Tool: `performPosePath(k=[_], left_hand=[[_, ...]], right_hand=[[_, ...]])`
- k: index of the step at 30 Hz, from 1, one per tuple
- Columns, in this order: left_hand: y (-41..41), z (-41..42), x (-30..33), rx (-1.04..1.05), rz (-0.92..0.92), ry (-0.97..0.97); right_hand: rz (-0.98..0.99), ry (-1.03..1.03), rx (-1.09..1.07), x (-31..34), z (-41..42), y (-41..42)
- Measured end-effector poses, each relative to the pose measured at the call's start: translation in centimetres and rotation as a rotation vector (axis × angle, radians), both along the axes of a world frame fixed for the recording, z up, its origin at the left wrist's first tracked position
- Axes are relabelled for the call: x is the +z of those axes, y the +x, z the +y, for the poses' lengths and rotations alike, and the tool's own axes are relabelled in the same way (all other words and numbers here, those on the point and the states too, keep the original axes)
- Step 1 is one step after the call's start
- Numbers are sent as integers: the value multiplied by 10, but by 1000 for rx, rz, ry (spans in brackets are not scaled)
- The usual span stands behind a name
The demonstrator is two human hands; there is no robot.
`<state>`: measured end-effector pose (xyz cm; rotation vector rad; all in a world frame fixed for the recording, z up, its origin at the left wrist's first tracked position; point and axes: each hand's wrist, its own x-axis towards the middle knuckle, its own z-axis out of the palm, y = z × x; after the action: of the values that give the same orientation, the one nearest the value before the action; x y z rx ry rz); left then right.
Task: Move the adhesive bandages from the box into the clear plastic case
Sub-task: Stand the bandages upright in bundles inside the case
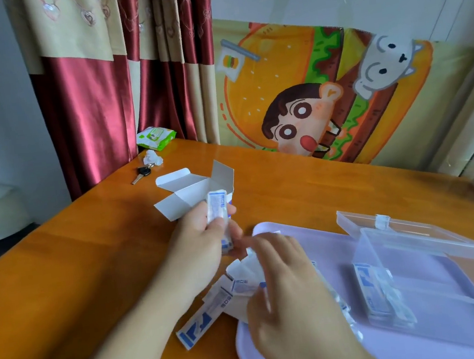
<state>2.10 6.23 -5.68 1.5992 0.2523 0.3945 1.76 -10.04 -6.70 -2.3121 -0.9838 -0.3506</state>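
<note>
The left hand grips a small stack of bandages, long side standing almost straight up. They are thin white paper strips with blue print. The box lies behind, flaps open, white cardboard. More strips lie flat under the blurry right hand; I cannot tell its grip. The clear plastic case sits open on the smooth purple tray, with some strips inside.
</note>
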Motion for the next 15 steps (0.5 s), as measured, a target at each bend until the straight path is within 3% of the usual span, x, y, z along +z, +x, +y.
performPosePath(k=[5,11,13,15], left_hand=[[5,10,2,106,-16,-84],[3,10,5,25,-16,-302],[3,12,6,7,-3,-338],[5,15,6,12,3,-368]], right_hand=[[-129,-202,126,-10,17,-11],[-237,-450,195,-29,34,-9],[-245,-417,210,-30,32,-10],[-304,-226,189,-29,34,-8]])
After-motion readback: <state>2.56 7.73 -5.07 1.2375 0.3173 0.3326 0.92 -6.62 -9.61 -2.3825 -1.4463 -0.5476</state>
